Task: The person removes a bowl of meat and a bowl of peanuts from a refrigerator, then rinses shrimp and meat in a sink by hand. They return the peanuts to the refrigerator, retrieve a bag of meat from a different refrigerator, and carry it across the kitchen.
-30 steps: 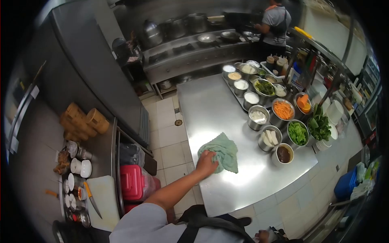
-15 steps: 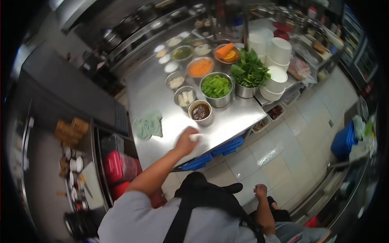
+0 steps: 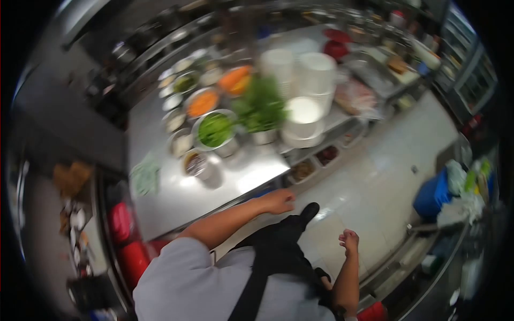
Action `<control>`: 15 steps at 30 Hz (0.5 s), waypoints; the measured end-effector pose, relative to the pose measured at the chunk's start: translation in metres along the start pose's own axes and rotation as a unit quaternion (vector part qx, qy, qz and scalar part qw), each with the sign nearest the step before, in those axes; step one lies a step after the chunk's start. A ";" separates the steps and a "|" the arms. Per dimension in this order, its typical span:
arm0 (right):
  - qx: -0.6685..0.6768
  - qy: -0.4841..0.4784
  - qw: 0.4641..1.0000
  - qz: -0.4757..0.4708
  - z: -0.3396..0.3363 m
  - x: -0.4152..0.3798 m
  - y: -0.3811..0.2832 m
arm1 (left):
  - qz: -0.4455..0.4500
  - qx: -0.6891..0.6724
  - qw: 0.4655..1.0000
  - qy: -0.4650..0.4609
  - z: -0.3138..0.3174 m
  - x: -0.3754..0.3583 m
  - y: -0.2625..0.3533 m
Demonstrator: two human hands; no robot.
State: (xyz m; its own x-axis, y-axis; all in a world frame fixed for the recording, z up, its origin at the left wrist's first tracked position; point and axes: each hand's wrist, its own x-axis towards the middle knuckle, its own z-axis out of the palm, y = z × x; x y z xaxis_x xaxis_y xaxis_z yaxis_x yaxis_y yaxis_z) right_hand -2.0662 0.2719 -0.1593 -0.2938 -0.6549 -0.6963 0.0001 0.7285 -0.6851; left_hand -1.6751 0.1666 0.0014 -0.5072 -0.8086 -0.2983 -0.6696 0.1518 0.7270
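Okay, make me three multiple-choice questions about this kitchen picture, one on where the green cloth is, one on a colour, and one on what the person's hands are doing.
1. Where does the green cloth lie?
A. On the steel table, left of the bowls
B. On the floor
C. In the blue bin

2. What colour is the bin at the right of the floor?
A. Red
B. Blue
C. Yellow

3. What does the left hand hold?
A. The green cloth
B. A bowl
C. Nothing that can be seen

Answers:
1. A, the cloth rests on the bare steel top, beside the bowl of dark sauce.
2. B, the bin by the right wall is plainly blue.
3. C, the left hand hangs just off the table's near edge with nothing visible in it; the right hand is loosely curled and also shows nothing.
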 end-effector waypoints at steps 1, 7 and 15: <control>0.009 0.016 1.000 -0.009 -0.021 0.016 -0.006 | -0.031 0.000 0.998 -0.051 0.005 0.022 0.005; -0.079 0.168 0.982 0.022 -0.171 0.053 -0.007 | -0.032 -0.070 0.983 -0.168 0.072 0.218 0.021; -0.221 0.129 0.961 0.104 -0.283 0.025 0.182 | 0.113 -0.007 0.965 -0.235 0.082 0.465 0.199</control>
State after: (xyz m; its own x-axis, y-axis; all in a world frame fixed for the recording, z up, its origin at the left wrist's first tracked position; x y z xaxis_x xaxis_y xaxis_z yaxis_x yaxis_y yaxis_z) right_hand -2.3437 0.4449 -0.2414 -0.5594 -0.4555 -0.6925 -0.3054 0.8899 -0.3387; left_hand -2.0887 -0.1322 -0.0436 -0.8318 -0.4080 -0.3764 -0.5071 0.2829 0.8141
